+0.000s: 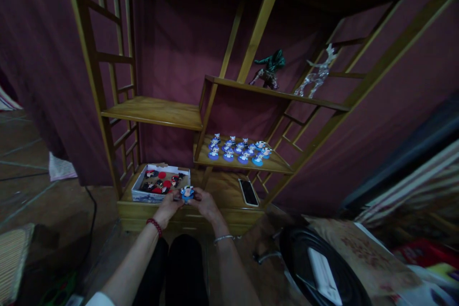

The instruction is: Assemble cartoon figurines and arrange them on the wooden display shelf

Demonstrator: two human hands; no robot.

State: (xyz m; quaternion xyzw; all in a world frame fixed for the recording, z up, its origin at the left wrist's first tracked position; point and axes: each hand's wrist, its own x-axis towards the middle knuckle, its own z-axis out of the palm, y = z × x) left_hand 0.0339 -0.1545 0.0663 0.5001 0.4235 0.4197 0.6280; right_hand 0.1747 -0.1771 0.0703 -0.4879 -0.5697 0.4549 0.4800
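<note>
While both hands meet in front of the lowest shelf (pixel 222 186) of a wooden display stand, a small blue-and-white figurine (pixel 187 193) sits between them, held at the fingertips rather than down in the palms. The left hand (pixel 171 203) has its fingers against the figurine's left side, and the right hand (pixel 205 203) has its fingers against the right side, so the piece is clamped from both flanks, with its front part showing in the gap. It looks upright, its blue lower part downward; the exact spot where each thumb presses is too small to make out. Just beside the left hand is a shallow cardboard box (pixel 145 196) with red-and-black figures (pixel 161 185) lying loose inside; whether that hand touches the box cannot be told. Beyond the hands and to the right, a raised middle shelf (pixel 278 165) bears close-set rows of small figurines (pixel 228 154), mostly purple-based, with blue ones at the right end. A phone (pixel 248 192) lies with its dark screen up on the lowest shelf, well apart from the right hand. Higher up stand a dark green crouching statuette (pixel 271 67) and a clear deer-like ornament (pixel 318 76).
</note>
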